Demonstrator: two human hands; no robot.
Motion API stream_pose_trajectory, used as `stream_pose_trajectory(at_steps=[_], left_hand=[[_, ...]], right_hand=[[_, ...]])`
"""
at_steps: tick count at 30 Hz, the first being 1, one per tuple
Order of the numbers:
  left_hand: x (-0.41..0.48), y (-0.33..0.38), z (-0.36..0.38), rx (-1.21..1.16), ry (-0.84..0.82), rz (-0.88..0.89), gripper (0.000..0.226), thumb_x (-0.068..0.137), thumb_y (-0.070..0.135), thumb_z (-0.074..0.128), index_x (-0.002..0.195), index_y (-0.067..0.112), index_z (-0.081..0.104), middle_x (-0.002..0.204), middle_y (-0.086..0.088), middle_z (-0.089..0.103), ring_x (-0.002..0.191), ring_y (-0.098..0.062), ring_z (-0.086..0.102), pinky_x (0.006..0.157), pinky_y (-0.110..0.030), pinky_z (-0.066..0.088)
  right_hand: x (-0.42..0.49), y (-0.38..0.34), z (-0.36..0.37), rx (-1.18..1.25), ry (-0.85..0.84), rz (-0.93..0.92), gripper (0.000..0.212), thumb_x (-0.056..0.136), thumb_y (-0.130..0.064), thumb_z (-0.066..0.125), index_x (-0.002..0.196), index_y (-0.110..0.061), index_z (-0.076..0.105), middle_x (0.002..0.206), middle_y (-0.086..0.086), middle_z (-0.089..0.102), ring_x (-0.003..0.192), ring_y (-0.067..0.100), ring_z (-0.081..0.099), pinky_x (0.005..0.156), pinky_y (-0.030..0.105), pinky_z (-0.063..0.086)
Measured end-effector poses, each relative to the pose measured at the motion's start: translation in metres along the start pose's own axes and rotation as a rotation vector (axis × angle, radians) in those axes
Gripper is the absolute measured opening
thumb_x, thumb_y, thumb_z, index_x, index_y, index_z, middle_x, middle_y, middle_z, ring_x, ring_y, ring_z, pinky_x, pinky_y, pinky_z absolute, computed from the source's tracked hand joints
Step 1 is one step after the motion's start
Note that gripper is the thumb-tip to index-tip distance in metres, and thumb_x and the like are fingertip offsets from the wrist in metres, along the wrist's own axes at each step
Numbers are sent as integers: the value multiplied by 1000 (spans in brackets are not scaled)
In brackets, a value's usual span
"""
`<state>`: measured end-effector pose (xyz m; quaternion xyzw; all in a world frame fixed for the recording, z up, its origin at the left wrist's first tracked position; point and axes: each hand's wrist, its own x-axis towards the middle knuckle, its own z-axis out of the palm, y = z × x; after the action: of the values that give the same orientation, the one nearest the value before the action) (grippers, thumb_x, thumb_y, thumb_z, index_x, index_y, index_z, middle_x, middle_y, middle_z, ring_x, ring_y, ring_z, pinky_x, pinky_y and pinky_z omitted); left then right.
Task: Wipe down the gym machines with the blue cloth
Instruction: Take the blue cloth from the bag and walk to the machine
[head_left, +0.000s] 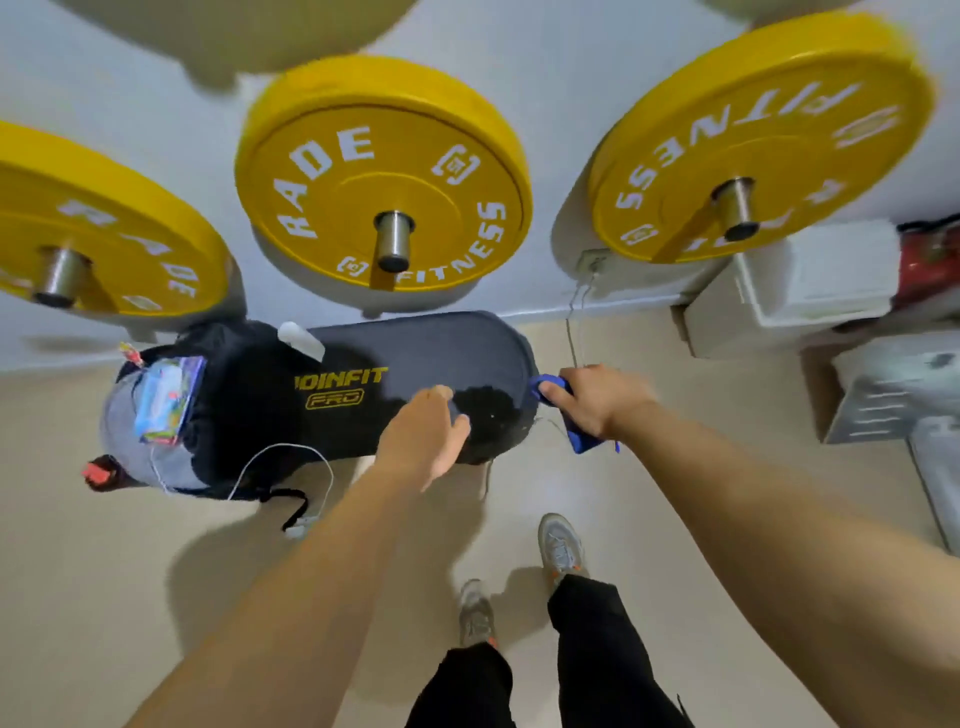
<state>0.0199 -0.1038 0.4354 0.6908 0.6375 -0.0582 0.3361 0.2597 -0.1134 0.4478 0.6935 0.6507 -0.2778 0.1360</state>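
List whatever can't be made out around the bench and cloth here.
Head view only.
The blue cloth: mostly bunched inside the right hand.
The bench pad: left end buried under a black bag; its frame hidden beneath.
The leftmost yellow plate: cut off by the picture's edge.
The red object, right edge: blurred, cropped.

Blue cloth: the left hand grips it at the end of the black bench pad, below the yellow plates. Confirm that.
Wrong hand: the head view shows the right hand gripping the blue cloth at the end of the black bench pad, below the yellow plates. The left hand rests on the pad.
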Motion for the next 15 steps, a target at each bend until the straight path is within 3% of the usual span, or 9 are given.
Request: stream_pose_trajectory(at_steps=[3,8,15], left_hand=[[-41,41,-34,91,-5,113,48,97,38,51,140,16,45,141,-5,50,127,-27,50,105,-39,41],[-98,122,-67,243,-40,352,47,98,37,48,139,14,45,141,-9,50,126,-30,50,99,-42,45],[-153,247,-45,416,-153,641,54,95,39,47,144,17,42,145,-9,47,126,-30,50,101,-44,46]], right_hand=[[-81,8,-36,38,51,97,50,98,-63,22,88,-26,53,90,5,63,82,25,59,73,38,48],[-207,31,-71,133,113,291,49,98,-61,24,90,-23,54,92,3,63,86,25,58,73,37,46],[-348,111,-65,245,245,570,54,97,-65,21,89,-25,56,83,0,63,74,19,60,66,34,48]])
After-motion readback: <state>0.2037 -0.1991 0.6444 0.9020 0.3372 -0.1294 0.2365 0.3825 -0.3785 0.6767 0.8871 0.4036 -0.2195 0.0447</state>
